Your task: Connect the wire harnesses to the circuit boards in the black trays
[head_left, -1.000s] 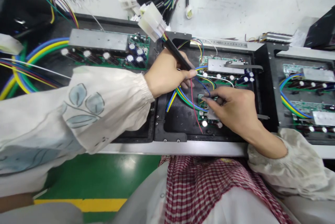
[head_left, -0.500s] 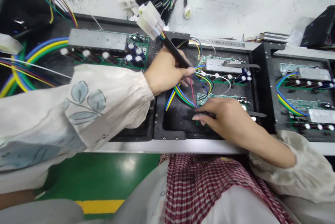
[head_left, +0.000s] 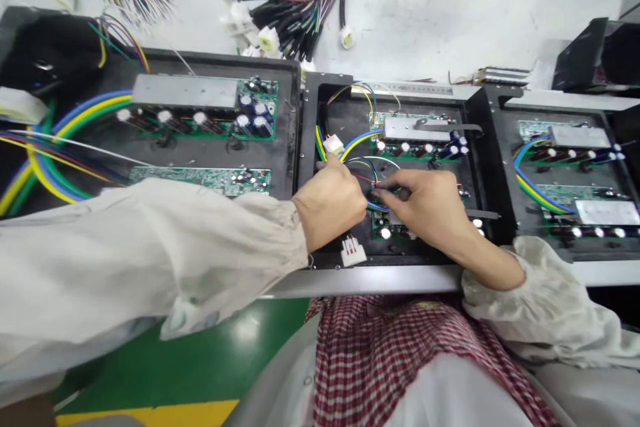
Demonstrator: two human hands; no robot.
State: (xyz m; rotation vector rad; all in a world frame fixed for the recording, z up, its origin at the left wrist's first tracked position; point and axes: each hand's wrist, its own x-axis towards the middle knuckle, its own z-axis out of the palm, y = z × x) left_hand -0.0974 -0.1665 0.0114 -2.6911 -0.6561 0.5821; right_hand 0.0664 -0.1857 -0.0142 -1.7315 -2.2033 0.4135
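Seems I'm routing thin coloured leads (head_left: 361, 164) over the circuit board (head_left: 415, 150); my right hand (head_left: 423, 204) pinches them, my left hand (head_left: 330, 208) at their 7 o'clock has an unclear grip, and next they need tucking down.

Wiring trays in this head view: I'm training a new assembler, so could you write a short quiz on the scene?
1. True or false: the left hand and right hand both reach over the middle black tray.
2. What colour is the connector near that tray's front edge? A white, B black, C green.
3. How many black trays holding circuit boards are in view?

Key: 1 true; 2 A; 3 three.
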